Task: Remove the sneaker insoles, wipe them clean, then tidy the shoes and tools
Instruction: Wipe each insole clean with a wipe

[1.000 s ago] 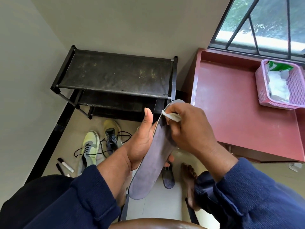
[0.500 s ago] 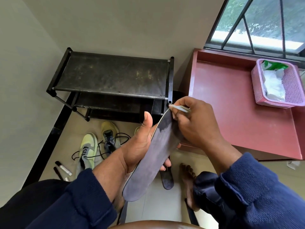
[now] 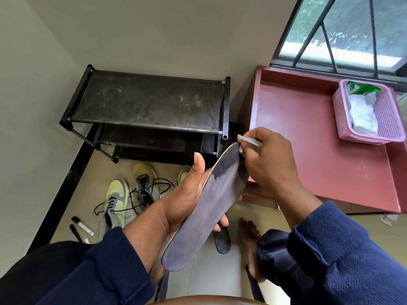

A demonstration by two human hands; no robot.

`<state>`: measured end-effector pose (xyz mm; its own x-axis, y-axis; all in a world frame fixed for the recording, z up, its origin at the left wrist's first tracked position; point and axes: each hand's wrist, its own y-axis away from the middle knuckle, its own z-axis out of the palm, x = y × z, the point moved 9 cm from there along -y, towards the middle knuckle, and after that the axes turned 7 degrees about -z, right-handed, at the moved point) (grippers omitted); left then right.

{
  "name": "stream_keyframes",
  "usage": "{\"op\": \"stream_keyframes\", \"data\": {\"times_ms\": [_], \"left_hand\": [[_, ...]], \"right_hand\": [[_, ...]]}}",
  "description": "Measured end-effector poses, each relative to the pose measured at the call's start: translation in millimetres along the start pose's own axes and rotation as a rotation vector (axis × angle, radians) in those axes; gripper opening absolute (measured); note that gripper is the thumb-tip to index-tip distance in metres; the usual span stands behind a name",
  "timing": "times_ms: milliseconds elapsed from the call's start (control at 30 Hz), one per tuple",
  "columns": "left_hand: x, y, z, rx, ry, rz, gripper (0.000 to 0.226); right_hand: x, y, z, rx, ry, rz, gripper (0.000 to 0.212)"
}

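My left hand grips a long grey insole from underneath, thumb up along its left edge. The toe end of the insole looks darker and damp. My right hand pinches a white wipe at the insole's top tip. Two yellow-green sneakers lie on the floor with loose black laces, and a third toe peeks out behind my left hand. A second dark insole lies on the floor below my hands.
A black shoe rack stands against the wall. A red desk on the right carries a pink basket of wipes. Markers or tubes lie on the floor at left. My bare foot rests near the desk.
My right hand has slid the wipe up along the insole to its top tip, leaving the toe end darker. The insole has tilted a little more to the right.
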<state>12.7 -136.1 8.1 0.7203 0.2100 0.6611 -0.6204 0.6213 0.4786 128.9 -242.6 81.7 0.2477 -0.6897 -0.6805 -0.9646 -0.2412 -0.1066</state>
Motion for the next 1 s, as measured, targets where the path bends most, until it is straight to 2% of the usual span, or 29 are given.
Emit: {"op": "stream_keyframes", "data": {"times_ms": [100, 267, 367, 467, 567, 667, 900, 1000], "left_hand": [[4.1, 1.2, 1.4, 0.002, -0.004, 0.021, 0.108], [14.6, 3.8, 3.0, 0.012, 0.161, 0.096, 0.112], [16.2, 6.1, -5.5, 0.086, 0.264, 0.119, 0.111], [14.0, 7.7, -20.6, 0.193, 0.264, 0.136, 0.111], [13.7, 4.6, -15.5, 0.152, 0.302, 0.119, 0.117], [16.7, 2.4, -7.6, 0.089, 0.325, 0.134, 0.116], [23.2, 11.5, -25.6, 0.193, 0.337, 0.184, 0.119], [25.1, 12.4, -21.8, 0.186, 0.342, 0.182, 0.117]], "right_hand": [[4.3, 1.3, -1.4, 0.008, -0.007, 0.018, 0.014], [-41.7, 20.9, 23.9, -0.142, -0.063, -0.16, 0.016], [-67.2, 42.5, 43.7, -0.255, -0.047, -0.285, 0.013], [-76.4, 55.0, 54.6, -0.315, -0.011, -0.343, 0.016], [-69.3, 44.5, 45.8, -0.241, 0.0, -0.315, 0.01], [-54.9, 32.1, 35.0, -0.167, -0.002, -0.23, 0.014], [-81.2, 59.8, 59.9, -0.357, -0.005, -0.392, 0.017], [-79.4, 53.7, 55.7, -0.311, 0.01, -0.393, 0.011]]}}
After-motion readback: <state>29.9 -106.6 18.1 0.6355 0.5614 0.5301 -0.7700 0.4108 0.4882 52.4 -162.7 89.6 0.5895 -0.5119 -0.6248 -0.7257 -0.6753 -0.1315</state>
